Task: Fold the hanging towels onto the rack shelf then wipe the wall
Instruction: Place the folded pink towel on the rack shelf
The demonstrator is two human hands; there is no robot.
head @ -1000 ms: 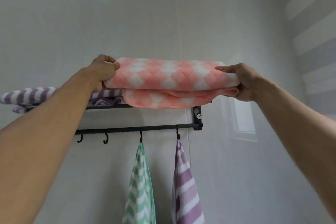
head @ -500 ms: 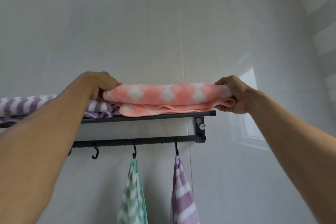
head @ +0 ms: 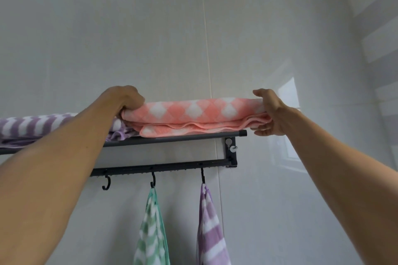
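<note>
Reaching up from below, both forearms rising toward the rack shelf [head: 172,138], the landmark for all that follows. Hanging nearest and lowest under that shelf: a green striped towel [head: 151,232] on the middle hook and a purple striped towel [head: 212,230] on the hook to its right, both bunched at the top because a single hook carries each. Left of them, one bare hook [head: 106,183], likely freed already. Judged from this, two towels not yet folded, the wall wipe not yet begun.

Higher, at shelf level: left hand [head: 127,99] with fingers curled over and gripping the left end of the folded pink checked towel [head: 193,116], holding the stacked layers together so the fold does not slide apart. Right hand [head: 271,114] at the towel's right end, just past the shelf's end cap, fingers fairly straight and spread, palm cupping the edge rather than pinching; probably squaring the end and nudging it inward. Whether the lower fingers touch the cloth, cannot tell.

Pink towel lying on the right part of the shelf, its front hem slightly overhanging the front bar. Directly left of it on the same shelf, a folded purple-and-white towel [head: 28,125], partly hidden behind the left forearm, the pink one overlapping its near edge.

Farthest, behind the shelf: glossy grey tiled wall [head: 150,49].
</note>
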